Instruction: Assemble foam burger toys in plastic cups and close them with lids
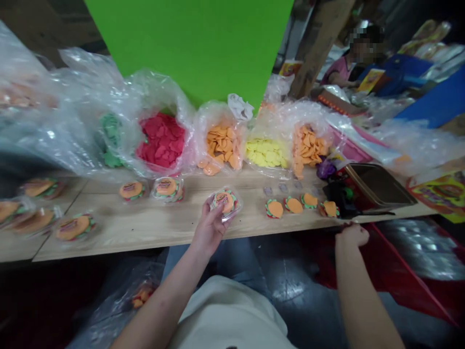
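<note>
My left hand (211,225) grips a clear plastic case (238,206) with a toy burger (224,199) inside, at the table's front edge. The burger has a printed orange bun with green and red layers. By the front edge further right, my right hand (353,234) is closed with its fingers curled; whatever may be in them is hidden. Just beyond it lies an uncased toy burger (329,209). Several more uncased burgers (293,205) sit in a row between my hands, with small clear pieces (283,187) behind them.
Cased burgers (75,227) stand on the left of the wooden table (145,228). Plastic bags of red pieces (162,140), orange pieces (221,140) and yellow pieces (266,152) line the back. A dark tray (379,186) is at right, above a red crate (395,271). Another person (341,68) sits beyond.
</note>
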Tool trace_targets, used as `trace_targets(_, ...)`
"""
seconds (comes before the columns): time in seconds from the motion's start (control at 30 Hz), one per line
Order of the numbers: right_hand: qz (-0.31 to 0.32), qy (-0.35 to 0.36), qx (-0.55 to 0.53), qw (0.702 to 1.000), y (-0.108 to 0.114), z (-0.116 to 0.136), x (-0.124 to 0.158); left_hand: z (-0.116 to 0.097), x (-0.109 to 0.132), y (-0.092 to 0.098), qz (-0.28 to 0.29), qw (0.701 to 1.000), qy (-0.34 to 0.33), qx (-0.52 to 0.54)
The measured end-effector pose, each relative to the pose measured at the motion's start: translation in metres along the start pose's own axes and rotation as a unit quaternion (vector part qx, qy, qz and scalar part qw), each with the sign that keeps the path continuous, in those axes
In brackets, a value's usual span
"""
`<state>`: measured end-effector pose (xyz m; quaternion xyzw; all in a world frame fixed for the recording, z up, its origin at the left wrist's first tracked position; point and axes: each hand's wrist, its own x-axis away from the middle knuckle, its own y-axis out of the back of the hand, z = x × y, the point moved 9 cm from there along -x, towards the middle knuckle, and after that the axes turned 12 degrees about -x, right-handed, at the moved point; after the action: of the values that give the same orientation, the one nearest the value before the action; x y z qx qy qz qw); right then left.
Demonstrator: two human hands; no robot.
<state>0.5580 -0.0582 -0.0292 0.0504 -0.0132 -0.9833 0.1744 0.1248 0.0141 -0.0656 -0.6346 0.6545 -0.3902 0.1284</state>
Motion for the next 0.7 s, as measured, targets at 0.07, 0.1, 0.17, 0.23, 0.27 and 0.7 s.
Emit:
trace_targets(0.07,0.057,-0.018,-0.001,0.998,-0.024,-0.005,0.044,-0.007,0.0,0.003,0.0,1.0,-0.008,0.005)
trace_targets(0.1,0.105,-0.027,-0.002,0.994,-0.04,-0.008,0.073,-0.01,0.0,0.004,-0.001,1.0,-0.013,0.004)
trace_targets(0.17,0.337,-0.046,-0.009,0.94,-0.095,-0.008,0.154,-0.012,0.0,0.005,-0.006,1.0,-0.019,-0.003)
trace_targets(0.23,0.496,-0.039,-0.03,0.867,-0.131,0.003,0.234,-0.014,0.001,0.004,-0.008,1.0,-0.021,-0.015)
trace_targets(0.27,0.53,-0.033,-0.043,0.847,-0.142,0.011,0.261,-0.014,0.002,0.003,-0.005,0.999,-0.023,-0.022)
trace_targets(0.7,0.563,-0.012,-0.056,0.825,-0.173,0.022,0.301,-0.028,0.015,-0.002,0.0,0.996,-0.049,-0.077)
